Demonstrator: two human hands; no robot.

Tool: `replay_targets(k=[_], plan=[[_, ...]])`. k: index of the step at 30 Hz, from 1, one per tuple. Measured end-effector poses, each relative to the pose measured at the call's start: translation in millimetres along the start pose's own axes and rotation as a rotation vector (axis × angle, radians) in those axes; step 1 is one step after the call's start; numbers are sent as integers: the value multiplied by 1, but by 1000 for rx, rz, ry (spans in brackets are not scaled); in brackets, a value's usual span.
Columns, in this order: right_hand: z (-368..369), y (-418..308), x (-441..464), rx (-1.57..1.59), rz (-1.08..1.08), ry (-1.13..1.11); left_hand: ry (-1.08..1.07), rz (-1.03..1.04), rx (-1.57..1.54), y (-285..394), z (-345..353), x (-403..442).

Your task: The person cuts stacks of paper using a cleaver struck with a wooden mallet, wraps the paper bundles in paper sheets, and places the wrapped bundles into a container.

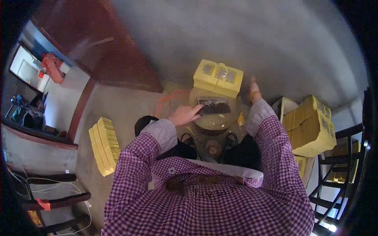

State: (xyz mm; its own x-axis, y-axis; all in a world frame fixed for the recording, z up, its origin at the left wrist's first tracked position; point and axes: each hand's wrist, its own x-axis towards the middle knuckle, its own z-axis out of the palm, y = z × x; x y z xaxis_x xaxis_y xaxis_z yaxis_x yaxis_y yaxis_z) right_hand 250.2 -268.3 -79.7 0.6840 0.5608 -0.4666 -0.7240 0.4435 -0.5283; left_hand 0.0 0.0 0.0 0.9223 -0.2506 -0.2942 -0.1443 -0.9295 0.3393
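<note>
My left hand is closed round the left end of a dark, flat, blade-like tool, which lies across a round block between my knees. At the block's far side stands a bundle of yellow paper with silver squares printed on its top. My right hand is raised just to the right of this bundle, apart from it. Motion smears its fingers, so their pose is unclear. Small pale scraps lie on the block near the tool.
A tied yellow paper bundle lies on the floor at left. More yellow paper is stacked at right beside a dark wooden chair. Red strips are scattered left of the block. A dark red panel stands behind.
</note>
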Motion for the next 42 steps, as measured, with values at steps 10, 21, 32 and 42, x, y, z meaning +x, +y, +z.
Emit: replay_targets(k=[10, 21, 32, 42], plan=[[27, 6, 16, -597, -65, 67, 382, -94, -148, 15, -30, 27], [40, 20, -28, -776, -456, -2, 48, 28, -1464, -67, -48, 108], [-17, 33, -19, -1213, -394, -107, 96, -86, -1152, -59, -12, 102], [83, 3, -88, -924, -482, 90, 178, -191, -1027, -48, -57, 96]])
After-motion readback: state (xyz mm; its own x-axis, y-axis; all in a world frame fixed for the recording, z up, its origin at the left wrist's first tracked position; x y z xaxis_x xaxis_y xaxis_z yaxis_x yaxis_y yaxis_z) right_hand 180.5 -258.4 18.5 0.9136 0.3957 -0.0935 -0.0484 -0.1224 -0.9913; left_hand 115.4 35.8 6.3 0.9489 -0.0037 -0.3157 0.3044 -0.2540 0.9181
